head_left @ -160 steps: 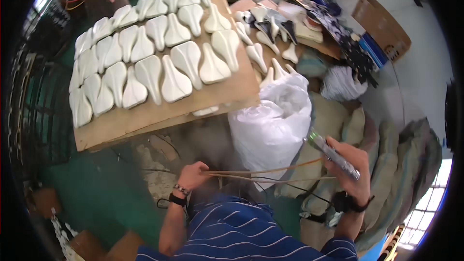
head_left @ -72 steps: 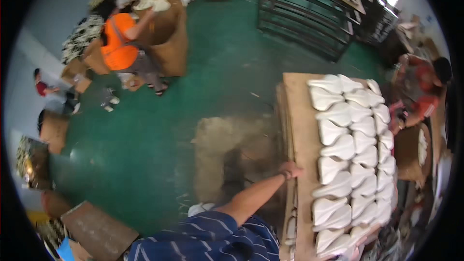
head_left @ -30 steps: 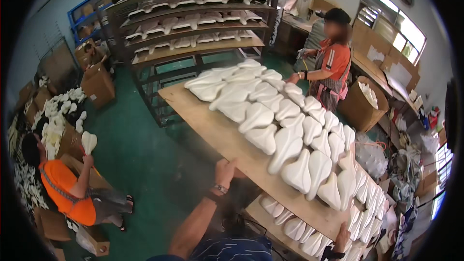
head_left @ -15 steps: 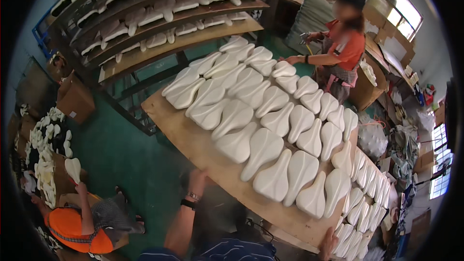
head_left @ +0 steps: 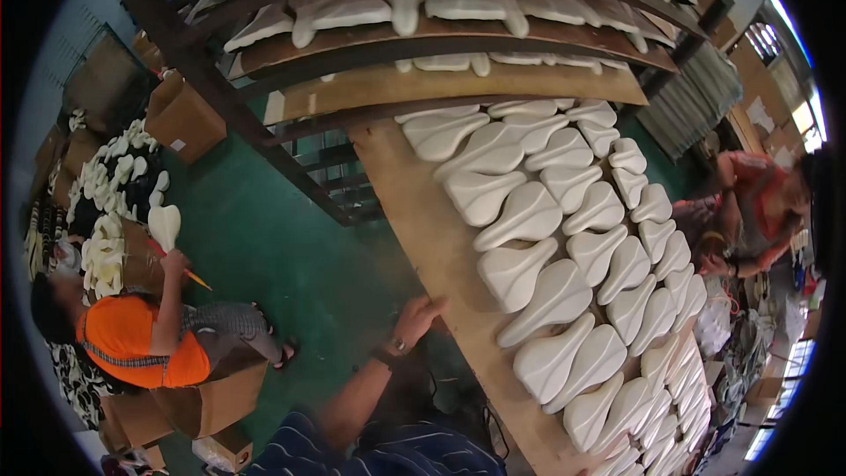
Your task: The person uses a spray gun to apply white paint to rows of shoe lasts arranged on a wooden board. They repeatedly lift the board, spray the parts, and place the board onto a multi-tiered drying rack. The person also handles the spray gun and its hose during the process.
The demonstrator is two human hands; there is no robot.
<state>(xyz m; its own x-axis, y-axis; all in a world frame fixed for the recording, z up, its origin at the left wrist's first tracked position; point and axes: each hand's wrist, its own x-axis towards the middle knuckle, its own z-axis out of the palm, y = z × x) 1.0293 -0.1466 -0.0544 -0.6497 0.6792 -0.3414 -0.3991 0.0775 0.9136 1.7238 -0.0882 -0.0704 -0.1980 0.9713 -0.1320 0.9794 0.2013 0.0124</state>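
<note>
My left hand point(head_left: 418, 321) grips the near left edge of a wooden board point(head_left: 405, 203), its fingers curled at the rim. Rows of white bicycle saddle foam pads point(head_left: 548, 300) lie close together over the board. The far end of the board reaches up against the lower part of a dark shelf rack point(head_left: 291, 79), just beneath its light wooden shelf panel point(head_left: 458, 86). My right hand is out of sight; the board's near right part runs off toward the lower edge.
White saddle pads also fill the rack's shelves. At left, a person in an orange top point(head_left: 145, 339) holds a pad point(head_left: 164, 226) beside heaped pads and cardboard boxes point(head_left: 183, 119). Another person point(head_left: 749, 207) in red stands close to the board's right side.
The rack now appears nearer, and the loaded board has swung so its far end meets the rack. My right hand has gone out of view. My left hand keeps hold of the edge.
</note>
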